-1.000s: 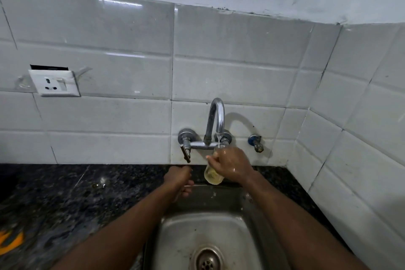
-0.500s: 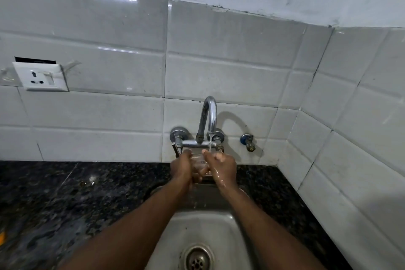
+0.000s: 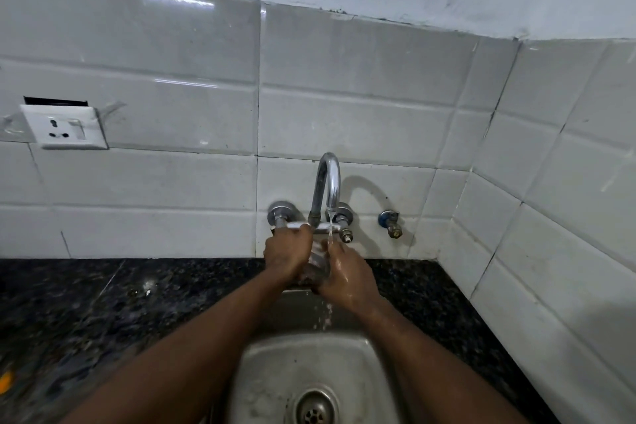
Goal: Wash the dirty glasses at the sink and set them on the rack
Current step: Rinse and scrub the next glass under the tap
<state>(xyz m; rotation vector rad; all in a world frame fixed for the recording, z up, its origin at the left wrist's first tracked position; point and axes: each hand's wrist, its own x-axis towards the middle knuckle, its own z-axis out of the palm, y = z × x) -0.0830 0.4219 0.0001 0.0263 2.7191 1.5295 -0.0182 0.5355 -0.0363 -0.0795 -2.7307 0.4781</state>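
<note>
Now my left hand [image 3: 287, 256] and right hand [image 3: 346, 274] are both closed around the glass [image 3: 317, 260], at the frame's centre, under the tap [image 3: 327, 182], above the sink [image 3: 275, 372].

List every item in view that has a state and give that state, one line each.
Faucet: running, a thin stream falling from the spout.
Glass: held under the stream between both hands, wet.
Left hand: closed on the glass.
Right hand: closed on the glass, wet.
Sink: wet; drain unplugged.
Side tap: no water coming out.
Wall socket: nothing plugged in.
</note>
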